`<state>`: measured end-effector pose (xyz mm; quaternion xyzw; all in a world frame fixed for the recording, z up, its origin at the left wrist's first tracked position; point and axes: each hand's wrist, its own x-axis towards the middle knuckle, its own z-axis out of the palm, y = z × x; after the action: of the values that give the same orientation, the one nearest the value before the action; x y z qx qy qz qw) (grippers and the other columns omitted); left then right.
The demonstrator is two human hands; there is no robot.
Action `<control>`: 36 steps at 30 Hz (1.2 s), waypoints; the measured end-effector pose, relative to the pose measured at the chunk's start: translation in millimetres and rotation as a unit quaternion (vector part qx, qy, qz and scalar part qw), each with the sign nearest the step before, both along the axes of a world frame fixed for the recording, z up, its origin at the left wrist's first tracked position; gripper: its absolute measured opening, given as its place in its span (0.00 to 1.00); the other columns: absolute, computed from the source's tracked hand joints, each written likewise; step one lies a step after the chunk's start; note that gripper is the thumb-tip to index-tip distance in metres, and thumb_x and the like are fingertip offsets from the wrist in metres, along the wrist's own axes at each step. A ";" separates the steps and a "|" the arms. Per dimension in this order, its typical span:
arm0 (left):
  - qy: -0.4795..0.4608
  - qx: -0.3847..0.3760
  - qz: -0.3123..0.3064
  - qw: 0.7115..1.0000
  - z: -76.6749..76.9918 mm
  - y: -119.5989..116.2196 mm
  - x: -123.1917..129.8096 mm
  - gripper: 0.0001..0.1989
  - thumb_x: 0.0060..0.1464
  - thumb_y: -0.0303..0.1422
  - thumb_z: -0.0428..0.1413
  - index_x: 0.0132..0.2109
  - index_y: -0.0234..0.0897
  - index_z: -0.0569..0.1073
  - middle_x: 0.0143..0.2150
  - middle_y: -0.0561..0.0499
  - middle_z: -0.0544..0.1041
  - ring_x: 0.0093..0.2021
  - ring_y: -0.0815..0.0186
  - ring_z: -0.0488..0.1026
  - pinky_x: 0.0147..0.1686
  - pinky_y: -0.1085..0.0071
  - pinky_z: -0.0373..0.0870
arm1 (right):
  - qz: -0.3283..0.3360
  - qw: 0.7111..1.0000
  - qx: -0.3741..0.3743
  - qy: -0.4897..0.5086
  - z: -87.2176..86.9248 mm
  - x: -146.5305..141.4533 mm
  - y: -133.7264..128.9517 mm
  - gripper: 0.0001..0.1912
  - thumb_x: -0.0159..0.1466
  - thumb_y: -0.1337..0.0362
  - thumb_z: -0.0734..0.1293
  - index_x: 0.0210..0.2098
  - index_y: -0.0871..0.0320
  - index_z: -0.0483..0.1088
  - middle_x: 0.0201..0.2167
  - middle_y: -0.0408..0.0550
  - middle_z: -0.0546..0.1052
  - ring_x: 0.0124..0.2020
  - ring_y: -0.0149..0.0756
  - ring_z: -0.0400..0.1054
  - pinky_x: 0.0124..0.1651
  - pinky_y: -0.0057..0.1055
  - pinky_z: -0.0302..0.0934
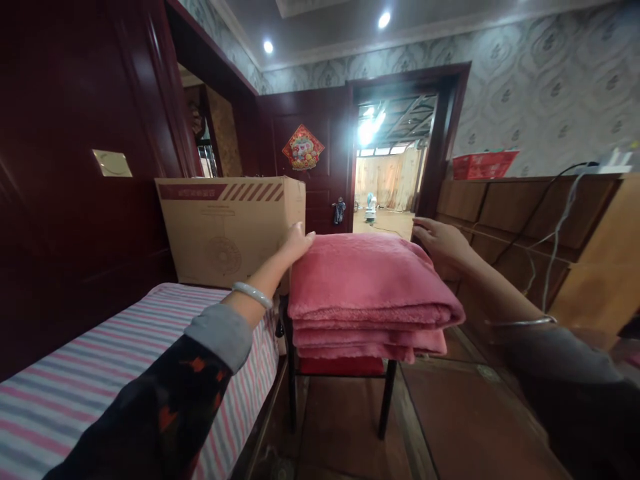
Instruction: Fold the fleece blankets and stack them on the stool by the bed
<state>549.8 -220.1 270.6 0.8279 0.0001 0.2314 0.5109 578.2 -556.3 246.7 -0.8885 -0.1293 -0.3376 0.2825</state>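
A thick pink blanket (370, 280), folded into several layers, lies on a dark-framed chair (345, 367) with a red seat. At the blanket's far left corner is my left hand (297, 244), its fingers closed near the edge; what they pinch, if anything, is hidden. My right hand (443, 241) is beside the far right corner, fingers stretched forward and apart, the lower ones close to the blanket's side. Whether those fingers touch the cloth is unclear.
A cardboard box (225, 227) stands behind a surface with a striped cover (125, 353) on the left. To the right, a wooden cabinet (530, 213) carries a red basket (485, 165) and cables. Beyond are an open doorway and a fan (371, 208).
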 end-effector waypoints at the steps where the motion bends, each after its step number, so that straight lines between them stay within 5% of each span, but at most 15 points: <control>1: -0.028 0.084 0.001 0.996 5.9 -11.5 -0.6 0.27 0.54 0.33 0.59 0.61 0.34 0.69 0.65 0.38 0.68 0.67 0.54 0.61 0.64 0.60 0.57 | -0.001 1.000 -0.025 -0.011 8.4 2.0 11.8 0.25 0.68 0.52 0.59 0.59 0.55 0.71 0.57 0.53 0.74 0.60 0.54 0.67 0.63 0.51 0.59; 4: -0.074 0.350 -0.008 0.934 7.0 -45.0 -2.7 0.31 0.61 0.44 0.52 0.68 0.40 0.62 0.70 0.42 0.61 0.70 0.50 0.54 0.68 0.49 0.47 | 0.011 0.995 -0.103 -0.003 9.9 6.8 51.5 0.28 0.71 0.52 0.53 0.65 0.54 0.64 0.64 0.51 0.68 0.64 0.52 0.62 0.64 0.52 0.57; 7: -0.016 0.444 -0.041 0.895 -16.4 -61.9 -2.6 0.32 0.62 0.51 0.46 0.68 0.45 0.62 0.71 0.46 0.60 0.71 0.42 0.51 0.67 0.36 0.39 | 0.048 0.981 -0.185 0.019 -19.4 11.7 73.6 0.28 0.71 0.50 0.52 0.67 0.49 0.61 0.66 0.46 0.65 0.67 0.48 0.57 0.68 0.52 0.52; 10: 0.005 0.441 -0.062 0.895 -43.3 -62.5 -0.1 0.33 0.63 0.53 0.40 0.68 0.42 0.64 0.70 0.42 0.61 0.69 0.38 0.53 0.64 0.30 0.39 | 0.079 0.975 -0.208 0.015 -48.3 17.0 72.2 0.27 0.72 0.51 0.50 0.66 0.47 0.62 0.65 0.43 0.67 0.69 0.42 0.54 0.71 0.47 0.47; 14: -0.033 0.430 -0.051 0.901 -57.4 -59.9 0.8 0.32 0.63 0.53 0.41 0.67 0.42 0.65 0.69 0.41 0.63 0.69 0.37 0.53 0.65 0.32 0.39 | 0.066 0.977 -0.204 -0.002 -60.1 20.4 64.6 0.28 0.72 0.51 0.50 0.66 0.49 0.63 0.65 0.44 0.66 0.69 0.43 0.53 0.71 0.48 0.45; 29: -0.042 0.420 -0.064 0.904 -51.6 -33.7 -8.9 0.34 0.63 0.55 0.43 0.67 0.41 0.63 0.71 0.41 0.60 0.71 0.47 0.51 0.68 0.39 0.33 | 0.019 0.974 -0.224 -0.008 -62.8 18.4 69.0 0.28 0.73 0.50 0.48 0.68 0.46 0.58 0.67 0.44 0.63 0.69 0.46 0.54 0.68 0.52 0.51; 36: -0.050 0.441 -0.066 0.893 -47.1 -22.3 -36.8 0.33 0.63 0.53 0.44 0.69 0.42 0.59 0.72 0.40 0.57 0.72 0.49 0.49 0.68 0.40 0.34 | 0.031 0.975 -0.218 -0.010 -59.0 20.0 68.5 0.28 0.73 0.50 0.48 0.68 0.47 0.58 0.67 0.46 0.63 0.69 0.46 0.53 0.69 0.52 0.49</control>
<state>513.0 -242.4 223.5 0.9537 -0.1819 0.2145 0.1062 598.2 -487.8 187.7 -0.9210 -0.2301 -0.3008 0.0913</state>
